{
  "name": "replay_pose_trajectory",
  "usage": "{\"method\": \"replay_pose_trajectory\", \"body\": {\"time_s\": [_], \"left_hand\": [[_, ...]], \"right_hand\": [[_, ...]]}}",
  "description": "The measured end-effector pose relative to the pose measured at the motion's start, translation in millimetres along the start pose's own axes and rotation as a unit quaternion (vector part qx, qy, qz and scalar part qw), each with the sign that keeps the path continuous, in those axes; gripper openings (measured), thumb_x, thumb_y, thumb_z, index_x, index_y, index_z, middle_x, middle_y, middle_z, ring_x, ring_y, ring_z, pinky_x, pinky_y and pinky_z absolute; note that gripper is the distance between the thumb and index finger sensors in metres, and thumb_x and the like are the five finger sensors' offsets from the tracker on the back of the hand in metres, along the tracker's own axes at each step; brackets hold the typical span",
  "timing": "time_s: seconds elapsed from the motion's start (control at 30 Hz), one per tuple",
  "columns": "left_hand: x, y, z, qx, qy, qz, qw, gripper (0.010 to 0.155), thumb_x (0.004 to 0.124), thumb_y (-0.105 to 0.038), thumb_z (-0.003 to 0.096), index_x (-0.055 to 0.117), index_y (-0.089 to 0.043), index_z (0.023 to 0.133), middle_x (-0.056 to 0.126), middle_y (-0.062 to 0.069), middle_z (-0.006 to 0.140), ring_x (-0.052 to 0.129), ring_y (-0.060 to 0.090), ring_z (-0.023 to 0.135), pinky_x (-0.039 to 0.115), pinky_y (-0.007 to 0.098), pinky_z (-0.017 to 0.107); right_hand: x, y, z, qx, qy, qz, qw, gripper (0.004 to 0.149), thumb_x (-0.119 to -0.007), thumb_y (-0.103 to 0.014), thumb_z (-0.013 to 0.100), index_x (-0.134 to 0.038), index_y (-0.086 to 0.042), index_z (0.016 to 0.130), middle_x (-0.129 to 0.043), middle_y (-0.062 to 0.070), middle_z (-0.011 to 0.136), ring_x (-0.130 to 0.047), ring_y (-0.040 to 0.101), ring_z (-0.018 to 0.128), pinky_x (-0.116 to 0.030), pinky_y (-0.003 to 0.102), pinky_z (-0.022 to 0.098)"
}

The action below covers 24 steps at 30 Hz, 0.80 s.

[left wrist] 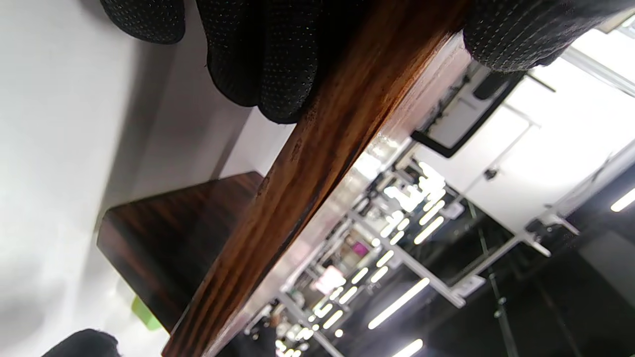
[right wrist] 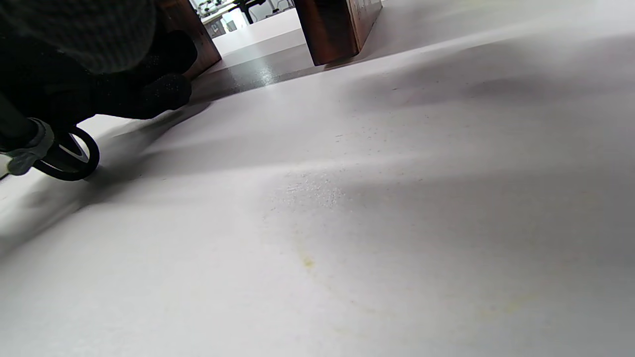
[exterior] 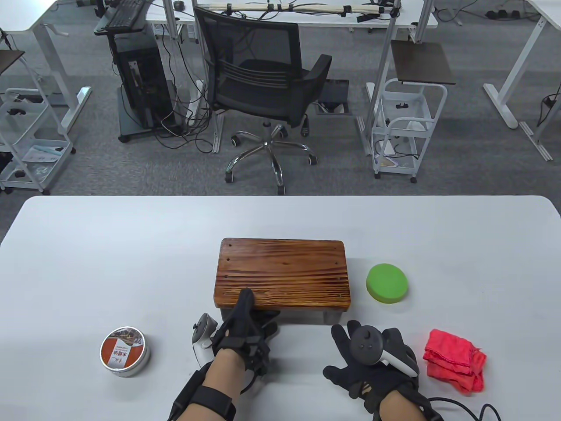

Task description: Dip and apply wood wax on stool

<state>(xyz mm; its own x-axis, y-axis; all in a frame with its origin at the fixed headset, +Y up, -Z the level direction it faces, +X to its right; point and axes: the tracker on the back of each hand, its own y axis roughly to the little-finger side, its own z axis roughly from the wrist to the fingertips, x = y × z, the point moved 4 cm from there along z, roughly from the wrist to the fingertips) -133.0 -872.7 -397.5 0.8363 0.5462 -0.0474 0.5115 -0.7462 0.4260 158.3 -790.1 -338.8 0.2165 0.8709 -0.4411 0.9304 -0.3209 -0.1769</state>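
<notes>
Table view: left hand (exterior: 241,335) fingers clamp the stool (exterior: 282,274) edge, undersides hidden; right hand (exterior: 372,364) splayed

1. Table view: high, looking down and forward over the white table (exterior: 109,245); takes in whole stool (exterior: 282,274).
2. Left wrist view: rolled sideways, hard against stool's front edge (left wrist: 307,168), under the gripping fingers.
3. Right wrist view: skims tabletop (right wrist: 397,223), facing stool legs (right wrist: 332,29); stool shared by all.
</notes>
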Motion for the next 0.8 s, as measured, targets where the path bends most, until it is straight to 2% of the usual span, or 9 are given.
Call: {"method": "replay_pose_trajectory", "body": {"time_s": [0.23,0.4,0.5,0.67,0.8], "left_hand": [[0,5,-2,-0.022,0.005,-0.01,1.0,0.079,0.074,-0.072,0.0498,0.067,-0.019,0.108,0.085,0.005,0.098,0.07,0.037,0.107,0.054,0.068,0.078],[4,6,-5,-0.032,0.037,-0.01,0.999,0.082,0.071,-0.073,0.0518,0.059,-0.02,0.112,0.078,0.005,0.105,0.066,0.039,0.108,0.05,0.069,0.078],[4,7,-8,-0.043,0.06,-0.002,0.997,0.088,0.068,-0.076,0.0522,0.049,-0.018,0.116,0.07,0.007,0.112,0.059,0.042,0.11,0.047,0.07,0.078],[-2,1,-16,-0.07,0.088,0.106,0.988,0.1,0.065,-0.082,0.0496,0.045,-0.012,0.118,0.066,0.014,0.114,0.055,0.046,0.109,0.048,0.069,0.078],[6,-7,-23,-0.094,0.125,0.216,0.964,0.099,0.065,-0.082,0.0515,0.048,-0.009,0.117,0.068,0.017,0.112,0.057,0.048,0.107,0.05,0.068,0.076]], "right_hand": [[0,0,0,0.004,0.0,0.005,1.0,0.098,-0.073,-0.077,0.043,-0.026,-0.028,0.115,-0.02,0.019,0.122,-0.029,0.055,0.107,-0.019,0.081,0.063],[-1,0,-1,0.006,0.002,0.012,1.0,0.098,-0.073,-0.076,0.043,-0.027,-0.028,0.115,-0.023,0.019,0.122,-0.031,0.055,0.107,-0.02,0.081,0.063],[-1,0,-2,0.007,0.002,0.015,1.0,0.097,-0.073,-0.076,0.043,-0.028,-0.028,0.115,-0.024,0.019,0.122,-0.032,0.055,0.107,-0.021,0.081,0.063],[-1,0,-3,0.011,0.006,0.021,1.0,0.097,-0.073,-0.076,0.043,-0.029,-0.027,0.115,-0.025,0.02,0.122,-0.034,0.055,0.107,-0.021,0.081,0.063],[-2,0,-3,0.013,0.003,0.02,1.0,0.097,-0.073,-0.076,0.043,-0.03,-0.027,0.115,-0.025,0.02,0.122,-0.034,0.055,0.107,-0.021,0.081,0.063]]}}
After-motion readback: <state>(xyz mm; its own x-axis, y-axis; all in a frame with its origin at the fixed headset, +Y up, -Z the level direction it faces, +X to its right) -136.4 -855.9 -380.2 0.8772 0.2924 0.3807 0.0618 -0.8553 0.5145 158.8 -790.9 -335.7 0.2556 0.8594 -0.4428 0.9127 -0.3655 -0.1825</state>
